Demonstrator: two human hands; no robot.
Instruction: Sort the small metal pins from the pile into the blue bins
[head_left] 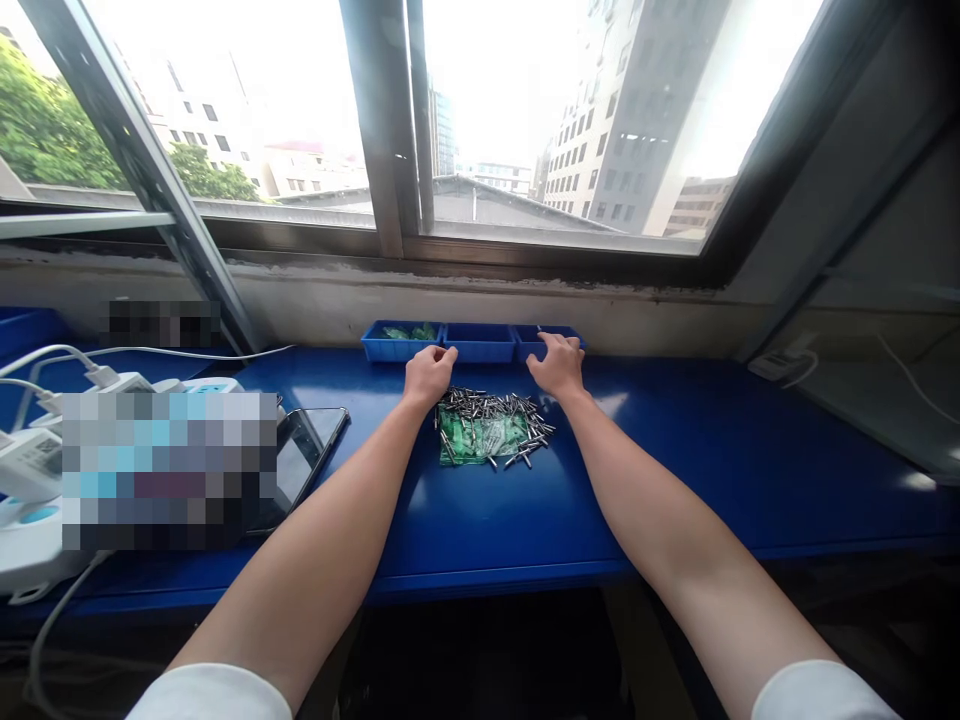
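Note:
A pile of small silver metal pins (480, 402) lies on the blue table, around and partly over a green-printed clear plastic bag (487, 440). My left hand (429, 378) is just beyond the pile's left side, thumb and fingers pinched together; anything between them is too small to make out. Over the front of the right blue bin (525, 345) reaches my right hand (561, 366), its thumb and forefinger apart. A tiny pale speck shows by that forefinger. The middle blue bin (480, 350) stands between the hands. Green packets (409, 332) lie in the left blue bin (397, 352).
On the left of the blue table (720, 450) are a dark phone or tablet (315, 445), white power strips with plugs (30, 465) and cables, partly blurred out. A metal shelf post (202, 270) rises at the left. Behind the bins is a wall below a window.

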